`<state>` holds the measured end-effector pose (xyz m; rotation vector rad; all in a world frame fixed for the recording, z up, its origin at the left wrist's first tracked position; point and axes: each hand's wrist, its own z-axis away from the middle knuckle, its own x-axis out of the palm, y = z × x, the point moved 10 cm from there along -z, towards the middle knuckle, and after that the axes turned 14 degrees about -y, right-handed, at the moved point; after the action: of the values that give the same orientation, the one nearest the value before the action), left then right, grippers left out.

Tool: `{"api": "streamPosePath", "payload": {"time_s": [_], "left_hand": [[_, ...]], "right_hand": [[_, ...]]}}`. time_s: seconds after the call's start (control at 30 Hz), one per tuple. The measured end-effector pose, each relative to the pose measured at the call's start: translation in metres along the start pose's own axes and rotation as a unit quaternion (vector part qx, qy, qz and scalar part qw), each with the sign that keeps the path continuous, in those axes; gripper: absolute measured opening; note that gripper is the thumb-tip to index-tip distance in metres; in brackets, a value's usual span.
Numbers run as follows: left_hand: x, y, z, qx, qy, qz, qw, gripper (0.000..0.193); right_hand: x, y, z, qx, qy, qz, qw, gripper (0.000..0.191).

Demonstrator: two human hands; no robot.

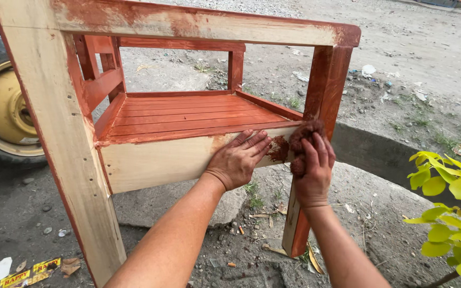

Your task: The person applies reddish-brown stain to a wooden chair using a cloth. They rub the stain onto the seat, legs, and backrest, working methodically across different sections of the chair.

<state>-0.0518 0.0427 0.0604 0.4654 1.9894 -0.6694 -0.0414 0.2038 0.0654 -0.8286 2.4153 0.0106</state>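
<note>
On the chair's front rail (156,160), the left hand (239,160) is lying flat and open, holding nothing, while the right hand (313,173) is squeezing a soft, wet rag (302,140) (the chair (54,106) looks stiff and heavy).

Left hand (237,161) flat on chair (150,160) rail; right hand (312,172) presses stained rag (302,140) there.

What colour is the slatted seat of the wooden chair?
Reddish-brown stain covers the slatted seat of the wooden chair, seen best in the head view.

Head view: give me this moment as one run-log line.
left hand flat on chair's front rail | right hand pressing stained rag at front leg | rail mostly bare wood | seat stained red-brown
</note>
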Motion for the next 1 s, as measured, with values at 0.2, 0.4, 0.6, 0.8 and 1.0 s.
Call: {"api": "streamPosePath", "payload": {"time_s": [0.2, 0.4, 0.6, 0.8, 1.0], "left_hand": [[-0.002, -0.001, 0.001, 0.006, 0.006, 0.003, 1.0, 0.058], [-0.002, -0.001, 0.002, 0.009, 0.004, -0.002, 1.0, 0.057], [0.0, -0.003, 0.0, 0.004, -0.005, 0.008, 1.0, 0.059], [0.001, -0.003, 0.0, -0.003, 0.003, 0.003, 1.0, 0.06], [0.003, -0.003, 0.0, 0.002, -0.016, 0.006, 1.0, 0.057]], "right_hand": [[0.02, 0.011, -0.028, 0.066, 0.023, -0.04, 0.997, 0.041], [0.041, 0.019, 0.009, 0.142, -0.006, -0.051, 0.989, 0.038], [0.042, 0.023, 0.05, 0.223, -0.054, -0.071, 0.971, 0.042], [0.032, 0.037, -0.018, 0.218, -0.038, -0.19, 0.957, 0.042], [0.041, 0.039, 0.014, 0.213, -0.115, -0.084, 0.967, 0.05]]}}
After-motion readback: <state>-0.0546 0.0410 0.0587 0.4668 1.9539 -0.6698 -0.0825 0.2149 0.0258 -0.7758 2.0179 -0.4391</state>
